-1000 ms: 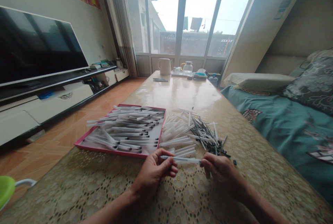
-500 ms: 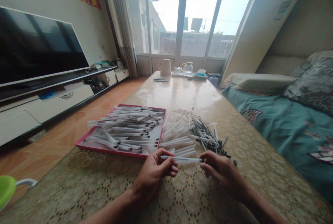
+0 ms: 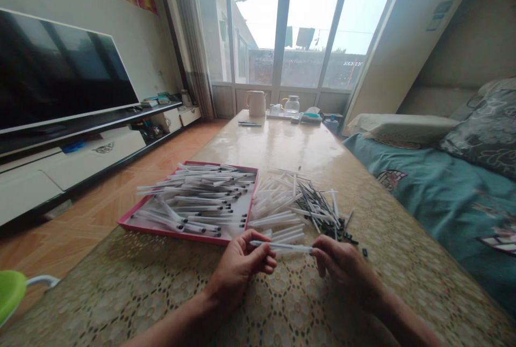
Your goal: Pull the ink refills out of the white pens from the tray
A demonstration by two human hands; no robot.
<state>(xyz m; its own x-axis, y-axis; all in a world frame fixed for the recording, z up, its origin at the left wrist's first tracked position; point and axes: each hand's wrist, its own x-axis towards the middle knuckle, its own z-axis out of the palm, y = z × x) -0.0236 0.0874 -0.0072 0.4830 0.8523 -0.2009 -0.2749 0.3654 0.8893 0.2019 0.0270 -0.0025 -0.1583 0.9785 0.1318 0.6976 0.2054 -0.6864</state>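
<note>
The table (image 3: 274, 148), under a patterned lace cover, carries everything noted here. A red tray (image 3: 177, 233) of assembled pens sits at the table's left edge. Beside the tray, to its right, lies a loose heap of clear pen barrels (image 3: 274, 210); beyond those, a scatter of dark refills (image 3: 318, 207). At the table's near edge, the left hand (image 3: 237, 269) pinches one end of a clear pen barrel (image 3: 282, 247) — the right hand (image 3: 342, 266) closes its fingertips on the other end, the barrel level between them, above the cover.
</note>
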